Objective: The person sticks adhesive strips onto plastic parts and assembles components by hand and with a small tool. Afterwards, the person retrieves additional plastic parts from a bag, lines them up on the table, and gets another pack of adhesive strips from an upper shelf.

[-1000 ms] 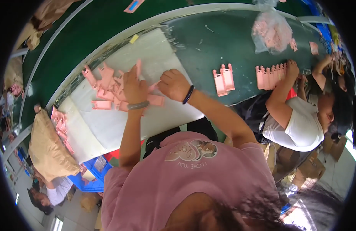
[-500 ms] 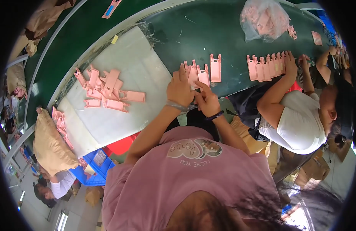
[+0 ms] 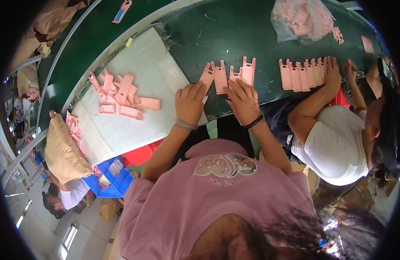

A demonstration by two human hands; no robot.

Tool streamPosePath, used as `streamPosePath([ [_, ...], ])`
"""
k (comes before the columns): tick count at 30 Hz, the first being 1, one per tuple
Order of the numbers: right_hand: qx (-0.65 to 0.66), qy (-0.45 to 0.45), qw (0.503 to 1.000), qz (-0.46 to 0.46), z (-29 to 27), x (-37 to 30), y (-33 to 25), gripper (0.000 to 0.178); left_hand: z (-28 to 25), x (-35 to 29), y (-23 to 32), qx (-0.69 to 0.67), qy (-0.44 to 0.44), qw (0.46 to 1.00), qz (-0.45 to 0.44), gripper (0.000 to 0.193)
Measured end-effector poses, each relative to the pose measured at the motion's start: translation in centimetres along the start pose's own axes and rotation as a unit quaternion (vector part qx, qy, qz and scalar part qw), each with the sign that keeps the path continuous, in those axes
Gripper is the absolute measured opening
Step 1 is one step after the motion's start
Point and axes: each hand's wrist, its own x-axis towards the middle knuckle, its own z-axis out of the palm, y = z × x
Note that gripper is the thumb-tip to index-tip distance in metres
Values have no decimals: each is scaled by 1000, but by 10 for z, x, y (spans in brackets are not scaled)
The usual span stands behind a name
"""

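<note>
A short row of pink plastic shells, flat with forked tops, lies on the green table in front of me. My left hand (image 3: 190, 104) is at the lower end of the leftmost, slanted shell (image 3: 207, 76). A small white piece (image 3: 204, 99) shows at its thumb side; its kind is too small to tell. Beside that stands an upright shell (image 3: 220, 78) with neither hand on it. My right hand (image 3: 244, 100) rests with fingers apart over the lower ends of a shorter-looking shell (image 3: 235, 74) and the rightmost shell (image 3: 248, 69), partly hiding both.
A white sheet (image 3: 165, 78) at left bears a loose pile of pink shells (image 3: 124, 89). To the right, a co-worker's hand (image 3: 333, 71) touches a row of shells (image 3: 299, 76). A clear bag of pink pieces (image 3: 300, 21) sits farther back. A blue bin (image 3: 117, 173) stands at lower left.
My hands have moved apart, the left leftward and the right rightward. The leftmost shell now slants, and the shells beside it stand in a closer, rearranged row.
</note>
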Motion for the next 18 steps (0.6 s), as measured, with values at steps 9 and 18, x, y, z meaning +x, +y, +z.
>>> streamPosePath([
  [9,-1,12,1000,-17,-7,1,14,41,9,16,11,9,74,997,-26,27],
  [18,36,24,999,-22,-16,-3,16,42,15,31,40,119,-84,973,-180,54],
])
